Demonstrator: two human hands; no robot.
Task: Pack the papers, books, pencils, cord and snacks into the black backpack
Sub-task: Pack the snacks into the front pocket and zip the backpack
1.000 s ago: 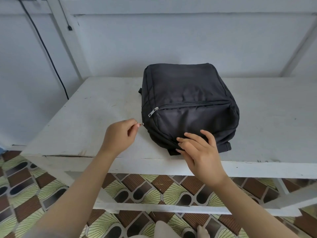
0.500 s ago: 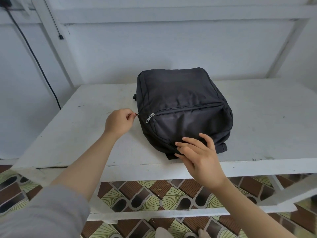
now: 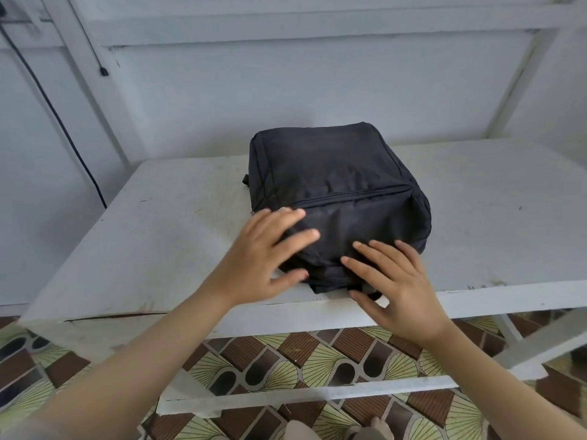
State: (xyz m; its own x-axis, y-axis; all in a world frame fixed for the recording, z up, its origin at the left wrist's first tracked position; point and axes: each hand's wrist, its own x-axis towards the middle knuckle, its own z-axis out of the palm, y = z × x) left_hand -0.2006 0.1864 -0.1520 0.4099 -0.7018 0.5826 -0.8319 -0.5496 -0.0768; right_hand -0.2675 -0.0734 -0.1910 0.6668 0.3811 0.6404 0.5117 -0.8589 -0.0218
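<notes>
Two bare hands, one black fabric backpack, one white painted wooden table: nothing more of the task's own things in the head view, with no papers, books, pencils, cord or snacks anywhere on show. Lies flat near the table's front edge, front pocket zip drawn shut along its full visible length. Half a second back, left hand pinched at a zip pull on the bag's left side; now released from it and spread flat. Left hand splayed open on the bag's near left corner, fingers apart, gripping nothing. Right hand likewise open, fingers fanned over the near edge and touching the fabric, clamped on nothing. Reads as closing done and the contents packed away inside, though the interior stays hidden. Likely a final pat or smoothing of the bag. Elsewhere: one dark cable down the white wall, patterned tile floor beneath.
</notes>
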